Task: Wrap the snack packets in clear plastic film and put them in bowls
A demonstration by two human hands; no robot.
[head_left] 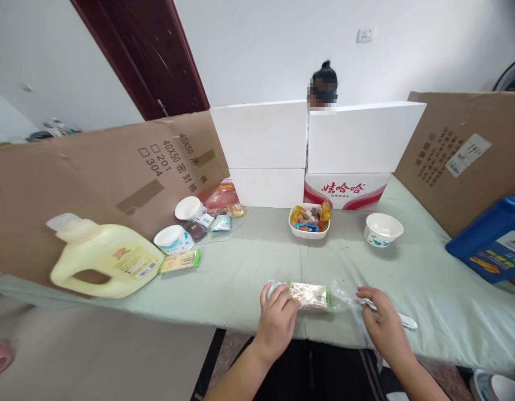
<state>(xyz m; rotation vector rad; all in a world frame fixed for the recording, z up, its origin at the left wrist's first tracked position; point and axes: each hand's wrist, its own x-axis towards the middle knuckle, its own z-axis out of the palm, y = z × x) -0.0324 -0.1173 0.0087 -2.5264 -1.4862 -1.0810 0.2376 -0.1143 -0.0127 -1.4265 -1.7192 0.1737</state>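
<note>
A flat snack pack (310, 296) with green ends lies near the table's front edge, inside a loose clear plastic bag (344, 295). My left hand (279, 314) is closed over the bag's left end, its fingertips pressing the film against the pack. To the right, my right hand (383, 318) is curled round a slim white tool (407, 321), which looks like a utility knife. Its rear end sticks out past the hand toward the right; the middle is hidden under the fingers. The bag's loose right end reaches close to these fingers.
Ahead stands a white tub (309, 233) of small packaged snacks, with a paper bowl (382, 229) to its right. A yellow jug (111, 262), two paper bowls and several packets are at left; a blue bottle (497, 245) is at right. Boxes and cardboard wall the back; a person sits behind.
</note>
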